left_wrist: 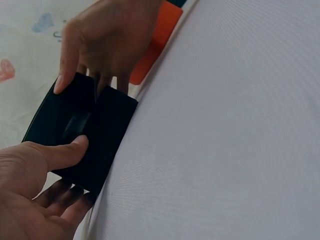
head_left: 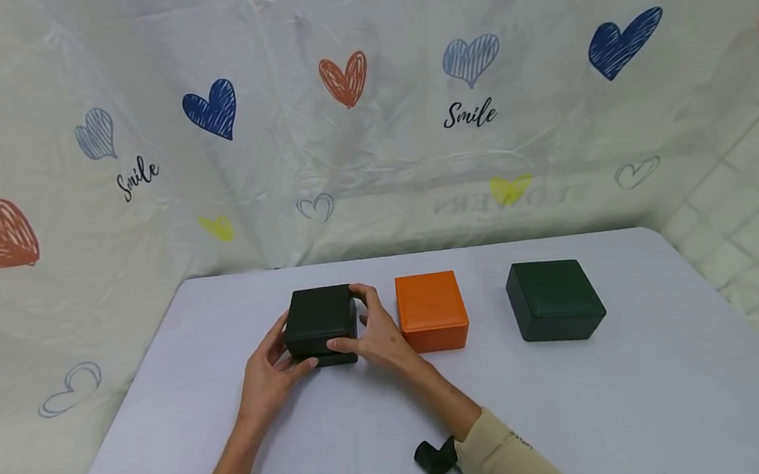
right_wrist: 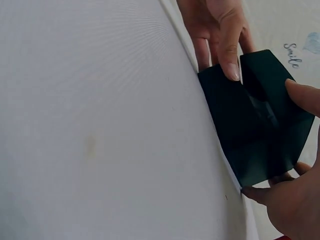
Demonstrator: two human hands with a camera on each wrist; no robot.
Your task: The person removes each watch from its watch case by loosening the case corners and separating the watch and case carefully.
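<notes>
A small square black box (head_left: 320, 314) stands at the left of the white table, held between both hands. My left hand (head_left: 267, 386) grips its left side, thumb across the front near the bottom. My right hand (head_left: 383, 334) holds the right side, its thumb on the front of the lid. In the left wrist view a gap runs between the lid (left_wrist: 57, 107) and the base (left_wrist: 116, 117), the lid tilted up from it. Something pale shows within the gap; its kind is hidden.
An orange box (head_left: 431, 304) sits just right of my right hand. Farther right is a dark green box (head_left: 554, 293). The white-covered table (head_left: 571, 416) ends at a back edge before a plastic curtain (head_left: 399, 152) printed with hearts.
</notes>
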